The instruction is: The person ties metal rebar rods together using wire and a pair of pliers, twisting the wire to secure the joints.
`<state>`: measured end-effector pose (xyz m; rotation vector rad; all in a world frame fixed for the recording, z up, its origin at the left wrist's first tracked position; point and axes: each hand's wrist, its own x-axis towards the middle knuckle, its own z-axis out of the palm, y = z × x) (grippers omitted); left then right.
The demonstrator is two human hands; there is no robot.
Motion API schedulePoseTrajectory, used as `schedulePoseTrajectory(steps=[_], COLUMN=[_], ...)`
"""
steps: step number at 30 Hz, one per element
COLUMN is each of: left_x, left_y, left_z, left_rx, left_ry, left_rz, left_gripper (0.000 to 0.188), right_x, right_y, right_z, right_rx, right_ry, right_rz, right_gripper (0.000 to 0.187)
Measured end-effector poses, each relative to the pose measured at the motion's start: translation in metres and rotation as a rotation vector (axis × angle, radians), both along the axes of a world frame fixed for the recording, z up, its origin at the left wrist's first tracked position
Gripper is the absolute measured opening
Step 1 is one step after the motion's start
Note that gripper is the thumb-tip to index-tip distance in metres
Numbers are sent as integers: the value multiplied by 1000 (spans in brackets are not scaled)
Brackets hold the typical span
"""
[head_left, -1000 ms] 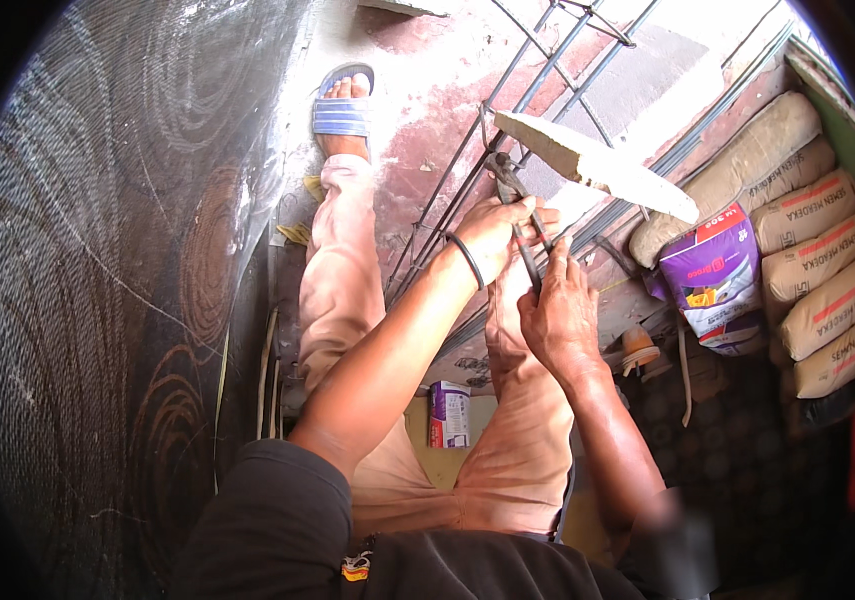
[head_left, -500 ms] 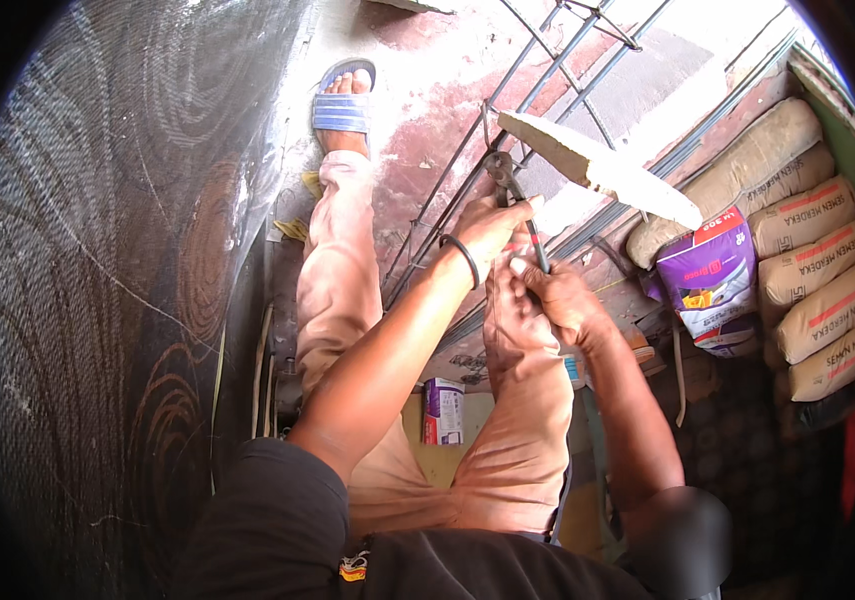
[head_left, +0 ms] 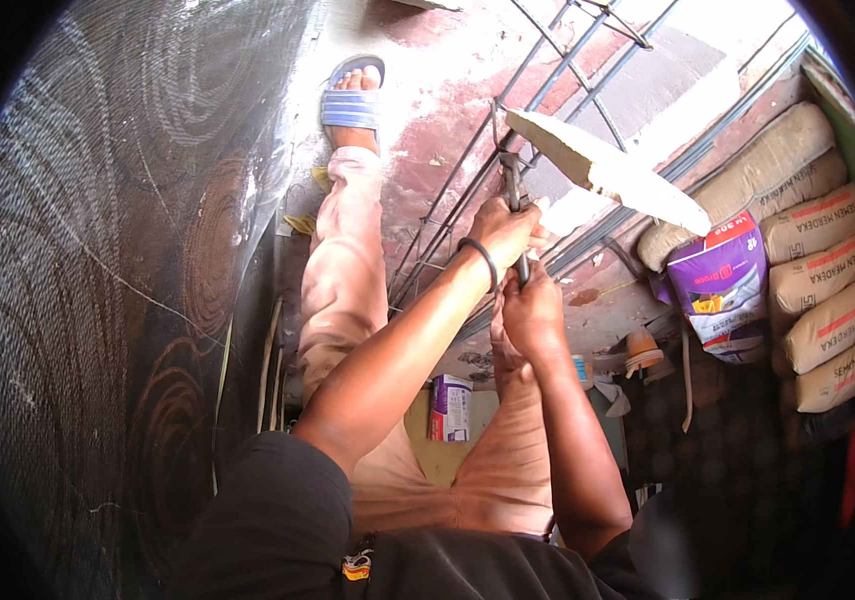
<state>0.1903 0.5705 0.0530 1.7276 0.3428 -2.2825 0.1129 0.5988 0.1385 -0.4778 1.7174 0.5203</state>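
Left hand (head_left: 504,226) and right hand (head_left: 535,305) clenched on dark metal pincers (head_left: 512,173), at dark steel-bar cage (head_left: 568,60); far crossbars (head_left: 619,29) in place; whether work at pincers is finished, can't tell.

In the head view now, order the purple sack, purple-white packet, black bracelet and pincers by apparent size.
1. Purple sack
2. Purple-white packet
3. Black bracelet
Pincers: above the bracelet, unsure against the packet; left hand hides part.
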Motion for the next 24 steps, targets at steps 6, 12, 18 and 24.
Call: schedulePoseTrajectory(steps=[6,12,18,24], left_x=[39,34,23,40], left_y=[-23,-15,-16,23], left_z=[17,35,31,35], left_rx=[44,-292,-341,-535], left_ry=[468,386,24,-522], left_rz=[58,-468,-487,-442], left_gripper=[37,54,43,36], right_x=[-16,-28,-89,-157], right_y=[31,47,42,87], right_z=[29,57,54,115], right_rx=[333,94,-96,-202], right_ry=[-838,-453,-175,-370], right_rz=[-1671,-1349,-1067,-1348], right_gripper=[38,39,35,40])
